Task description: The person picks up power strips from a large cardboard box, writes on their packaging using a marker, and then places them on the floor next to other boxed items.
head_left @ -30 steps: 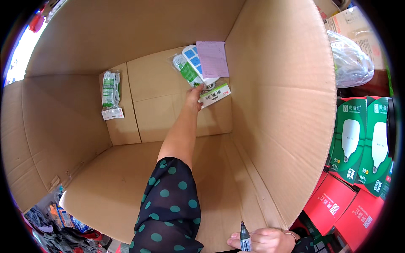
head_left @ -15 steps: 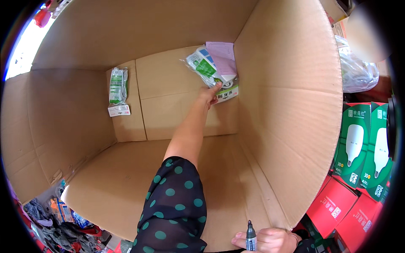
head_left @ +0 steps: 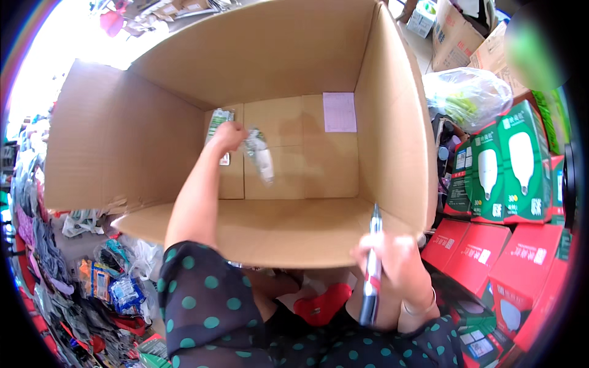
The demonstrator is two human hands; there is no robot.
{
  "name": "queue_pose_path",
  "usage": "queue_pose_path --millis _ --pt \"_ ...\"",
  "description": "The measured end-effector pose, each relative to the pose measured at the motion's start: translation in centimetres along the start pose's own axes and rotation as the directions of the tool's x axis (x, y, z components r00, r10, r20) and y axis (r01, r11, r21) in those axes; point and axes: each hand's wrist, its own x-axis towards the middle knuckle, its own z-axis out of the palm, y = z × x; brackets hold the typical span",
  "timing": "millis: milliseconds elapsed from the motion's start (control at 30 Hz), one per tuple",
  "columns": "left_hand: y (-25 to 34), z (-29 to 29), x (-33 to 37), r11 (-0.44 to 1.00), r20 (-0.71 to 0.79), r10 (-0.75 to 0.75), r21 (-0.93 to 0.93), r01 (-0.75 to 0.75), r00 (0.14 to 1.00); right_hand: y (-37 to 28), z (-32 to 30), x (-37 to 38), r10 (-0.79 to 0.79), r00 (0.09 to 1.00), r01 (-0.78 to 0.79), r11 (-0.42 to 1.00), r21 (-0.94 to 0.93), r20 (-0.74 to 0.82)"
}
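Inside a big cardboard box (head_left: 279,242), my left hand (head_left: 229,136) is closed on the end of a clear plastic packet (head_left: 261,158) with something white and green in it. The packet hangs tilted to the right of the hand and is slightly blurred. Partly covered by that hand, a second green-and-white packet (head_left: 219,118) lies on the box bottom at the left. A pale pink printed sheet (head_left: 339,112) lies in the far right corner. Outside the near edge, my right hand (head_left: 396,260) grips a marker (head_left: 372,276), its dark tip pointing up and away.
Green bulb boxes (head_left: 515,165) stand on red cartons (head_left: 521,254) at the right. A clear plastic bag (head_left: 469,98) sits behind them. Bagged goods (head_left: 123,291) and grey clothes or cloths (head_left: 46,245) lie at the left. A red thing (head_left: 322,303) shows below the box.
My left hand has lifted a packet from the far right corner and carried it left, leaving the pink sheet flat. My right hand has raised the marker. The view now takes in more outside the box.
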Motion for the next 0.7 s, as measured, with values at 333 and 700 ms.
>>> queue_pose_path --millis 333,700 --pt "-1.1 -13.6 -30.1 0.791 -0.594 0.611 0.432 -0.433 0.523 -0.3 5.4 2.1 -0.142 0.859 0.183 0.982 0.036 -0.491" --pt "-8.3 -2.6 -48.4 0.502 -0.558 0.826 0.79 -0.351 -0.076 -8.7 13.5 -2.2 -0.115 0.991 -0.035 0.258 0.966 0.066"
